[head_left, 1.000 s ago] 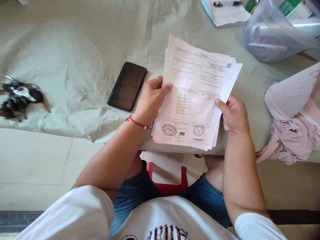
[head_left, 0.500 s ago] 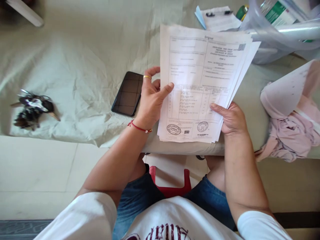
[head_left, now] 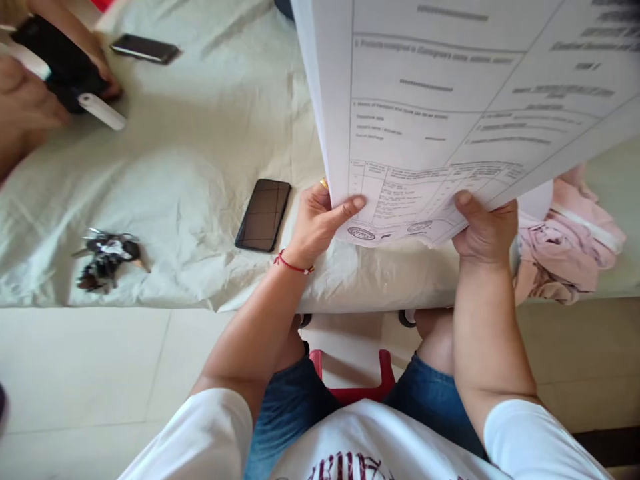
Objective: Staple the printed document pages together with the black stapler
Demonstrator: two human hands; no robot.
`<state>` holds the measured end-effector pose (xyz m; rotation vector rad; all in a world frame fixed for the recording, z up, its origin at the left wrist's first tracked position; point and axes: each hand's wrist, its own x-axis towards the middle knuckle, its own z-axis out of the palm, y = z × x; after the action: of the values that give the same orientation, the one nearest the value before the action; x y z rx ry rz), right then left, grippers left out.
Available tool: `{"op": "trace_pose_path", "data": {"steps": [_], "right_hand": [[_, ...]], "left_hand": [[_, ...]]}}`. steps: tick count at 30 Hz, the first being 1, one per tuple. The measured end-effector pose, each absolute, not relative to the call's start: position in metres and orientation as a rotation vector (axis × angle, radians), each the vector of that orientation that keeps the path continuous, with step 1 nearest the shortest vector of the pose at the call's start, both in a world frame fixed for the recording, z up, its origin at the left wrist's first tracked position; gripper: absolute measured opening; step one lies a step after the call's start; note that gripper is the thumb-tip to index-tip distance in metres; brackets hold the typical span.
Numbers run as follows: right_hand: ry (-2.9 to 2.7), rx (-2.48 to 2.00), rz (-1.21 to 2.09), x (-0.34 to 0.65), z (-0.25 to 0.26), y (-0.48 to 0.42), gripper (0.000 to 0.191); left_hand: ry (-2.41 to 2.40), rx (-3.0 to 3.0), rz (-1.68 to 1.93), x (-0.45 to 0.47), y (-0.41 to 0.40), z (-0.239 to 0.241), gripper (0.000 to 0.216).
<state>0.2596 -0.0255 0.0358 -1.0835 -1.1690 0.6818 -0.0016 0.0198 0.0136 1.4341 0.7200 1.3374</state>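
Observation:
A stack of printed paper forms (head_left: 425,153) is tilted up toward me above the table, its upper part running out of the picture. Round stamps show near its lower edge. My left hand (head_left: 320,220) pinches the left edge, thumb on the front and fingers mostly hidden behind. On the right edge, my right hand (head_left: 485,223) grips the sheets the same way. A black smartphone (head_left: 263,215) lies on the table just left of my left hand.
A bunch of keys (head_left: 109,257) lies at the left of the cloth-covered table (head_left: 190,160). Pink fabric (head_left: 570,247) sits beyond my right hand. Another phone (head_left: 145,49) lies at the back left, near another person's hands (head_left: 30,107) with a black object.
Both hands have raised the papers' top edge toward the camera, so the stack looks larger and hides the plastic container. The view has shifted, bringing another person's hands in at left.

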Motion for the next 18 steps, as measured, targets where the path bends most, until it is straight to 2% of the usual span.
{"op": "trace_pose_path", "data": {"steps": [6,12,15,18], "right_hand": [[-1.256,-1.078,0.855,0.28,0.032,-0.035,0.077],[-1.276,-1.145,0.932,0.279,0.017,-0.035,0.079],[-1.26,-1.201,0.937,0.272,0.014,-0.035,0.08],[-1.231,-1.247,0.908,0.268,0.012,-0.033,0.077]], "left_hand": [[0.72,1.465,1.307,-0.017,0.031,0.014,0.07],[0.663,1.491,1.071,-0.027,0.019,0.013,0.058],[0.639,1.545,0.905,-0.028,0.011,0.016,0.061],[0.664,1.508,0.928,-0.031,0.01,0.018,0.053]]}}
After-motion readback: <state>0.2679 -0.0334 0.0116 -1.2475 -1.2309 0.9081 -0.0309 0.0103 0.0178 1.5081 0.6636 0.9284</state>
